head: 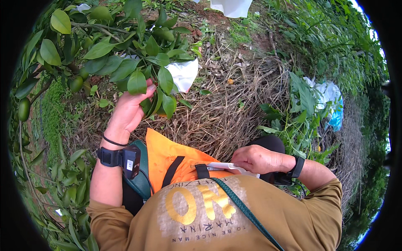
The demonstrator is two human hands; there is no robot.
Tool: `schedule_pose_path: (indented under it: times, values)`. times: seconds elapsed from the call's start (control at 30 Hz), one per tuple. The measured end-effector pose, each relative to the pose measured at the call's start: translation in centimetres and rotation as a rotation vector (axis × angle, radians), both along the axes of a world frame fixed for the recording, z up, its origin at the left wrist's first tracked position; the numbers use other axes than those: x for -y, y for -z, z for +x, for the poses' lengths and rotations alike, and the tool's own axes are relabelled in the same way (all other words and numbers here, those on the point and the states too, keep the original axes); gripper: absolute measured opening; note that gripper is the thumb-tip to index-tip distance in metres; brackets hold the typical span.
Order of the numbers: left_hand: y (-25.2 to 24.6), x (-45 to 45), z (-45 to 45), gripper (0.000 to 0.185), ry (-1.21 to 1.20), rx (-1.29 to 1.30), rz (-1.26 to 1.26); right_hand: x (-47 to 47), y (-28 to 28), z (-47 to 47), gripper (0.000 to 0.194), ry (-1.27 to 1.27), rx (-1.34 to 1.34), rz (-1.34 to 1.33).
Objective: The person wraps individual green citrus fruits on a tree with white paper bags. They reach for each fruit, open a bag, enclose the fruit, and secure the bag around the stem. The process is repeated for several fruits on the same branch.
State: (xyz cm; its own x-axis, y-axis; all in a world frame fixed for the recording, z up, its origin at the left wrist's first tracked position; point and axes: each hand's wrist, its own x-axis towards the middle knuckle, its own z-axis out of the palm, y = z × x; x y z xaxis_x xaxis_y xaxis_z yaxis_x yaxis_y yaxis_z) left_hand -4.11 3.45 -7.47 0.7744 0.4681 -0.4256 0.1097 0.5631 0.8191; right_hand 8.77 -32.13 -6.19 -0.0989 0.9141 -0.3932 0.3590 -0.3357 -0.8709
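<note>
My left hand [130,106] is raised among the leaves of a citrus branch [147,62], thumb and fingers closed around a leafy twig [158,100]. Leaves cover most of the fingertips, and a bit of orange shows beneath them. A white paper bag [182,74] hangs from the foliage just beyond that hand. Low at my waist, my right hand [256,158] grips white paper bags [241,171] at the top of an orange waist pouch [176,150] with black straps. How many bags it holds cannot be made out.
Green fruits [76,83] hang from branches at the left. Dry straw [213,103] covers the ground ahead. White and blue plastic [329,100] lies among weeds at the right. Another white bag [230,8] shows at the top. A dark green bag [135,178] rests against my left side.
</note>
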Motion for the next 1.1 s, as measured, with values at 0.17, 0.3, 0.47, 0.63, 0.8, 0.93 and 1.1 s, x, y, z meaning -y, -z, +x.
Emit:
schedule_pose_path:
  times: [0.17,0.3,0.47,0.63,0.8,0.93,1.1]
  values:
    - [0.2,0.0,-0.1,0.039,0.047,0.017,0.025,-1.0,0.3,-1.6,0.009,0.124,0.119,0.081]
    - [0.3,-0.1,-0.1,0.042,0.076,0.022,-0.022,-1.0,0.3,-1.8,0.006,0.246,0.032,0.031]
    - [0.8,-0.2,0.0,0.039,0.089,0.01,-0.006,0.0,1.2,-1.5,0.011,0.302,-0.122,-0.012]
    - [1.3,-0.2,0.3,0.038,0.06,-0.007,0.018,-1.1,-0.8,0.7,0.018,0.462,-0.379,-0.322]
    - [1.6,-0.4,0.5,0.042,0.057,0.016,-0.022,-3.5,-10.1,1.8,0.029,-0.014,-0.488,0.289]
    - [1.8,-0.5,0.8,0.039,0.028,-0.018,-0.038,-5.1,-16.1,-0.2,0.029,-0.263,-0.777,0.578]
    - [2.1,-0.5,0.5,0.037,0.036,0.011,-0.052,-5.0,-15.7,1.4,0.017,-0.267,-0.732,0.692]
